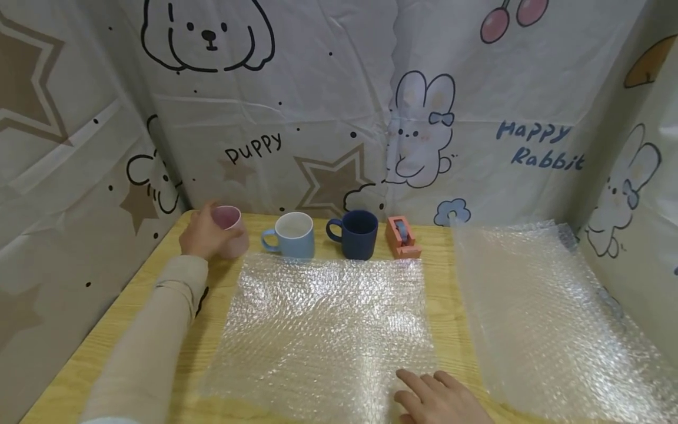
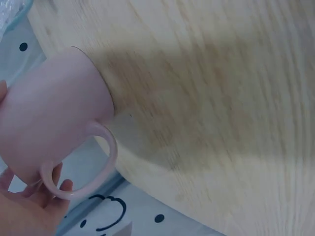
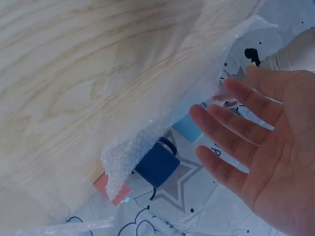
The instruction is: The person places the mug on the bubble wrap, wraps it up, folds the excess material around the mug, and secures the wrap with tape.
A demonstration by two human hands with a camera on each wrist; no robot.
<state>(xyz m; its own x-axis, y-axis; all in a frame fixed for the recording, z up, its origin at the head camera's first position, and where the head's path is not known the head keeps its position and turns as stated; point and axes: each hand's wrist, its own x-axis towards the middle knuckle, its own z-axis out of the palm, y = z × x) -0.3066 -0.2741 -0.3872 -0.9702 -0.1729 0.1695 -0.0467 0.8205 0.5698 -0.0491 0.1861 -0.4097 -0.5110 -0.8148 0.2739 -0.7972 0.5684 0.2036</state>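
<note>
At the back left of the table, my left hand [image 1: 203, 234] holds a pink mug [image 1: 238, 238] by its upper part, thumb on the near side. The left wrist view shows the mug's body [image 2: 56, 108] and its handle [image 2: 109, 167], with fingers near the rim. My right hand [image 1: 442, 401] hovers at the front over a sheet of bubble wrap [image 1: 323, 330], its fingers spread and holding nothing. In the right wrist view the palm [image 3: 280, 162] faces the camera. Right of the pink mug stand a light blue mug [image 1: 296, 238] and a dark blue mug [image 1: 360, 238].
A coral tape dispenser [image 1: 404, 238] stands right of the dark blue mug. Another piece of bubble wrap [image 1: 551, 318] lies along the right side of the wooden table [image 1: 206, 365]. Printed cloth [image 1: 328, 118] hangs around the back and sides.
</note>
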